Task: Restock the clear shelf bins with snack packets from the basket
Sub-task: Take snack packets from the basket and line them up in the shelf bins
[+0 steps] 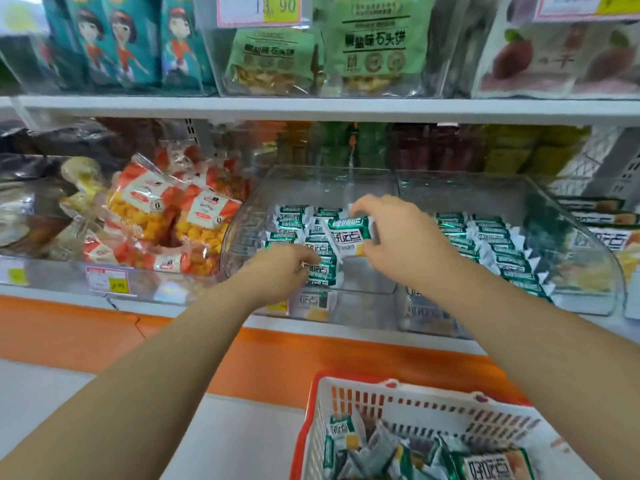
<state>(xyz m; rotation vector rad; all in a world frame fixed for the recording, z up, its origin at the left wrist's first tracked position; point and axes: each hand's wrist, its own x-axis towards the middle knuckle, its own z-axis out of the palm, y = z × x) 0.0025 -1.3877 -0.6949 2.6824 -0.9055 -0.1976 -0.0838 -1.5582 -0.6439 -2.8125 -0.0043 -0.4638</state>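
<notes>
So, right hand [391, 230] pinches a green-white packet [346, 233] above the clear bin [249, 209], thumb and fingers curled on it. Left hand [277, 268] curls its fingers on the front packet [323, 271] of the row standing on edge there. Risks: row looks loose, so wedging the new one in prob. tips neighbours fwd over the bin's low front wall. Foil's slick, so a light pinch may slip. More pkts [485, 465] wait in the basket [415, 398] below.
</notes>
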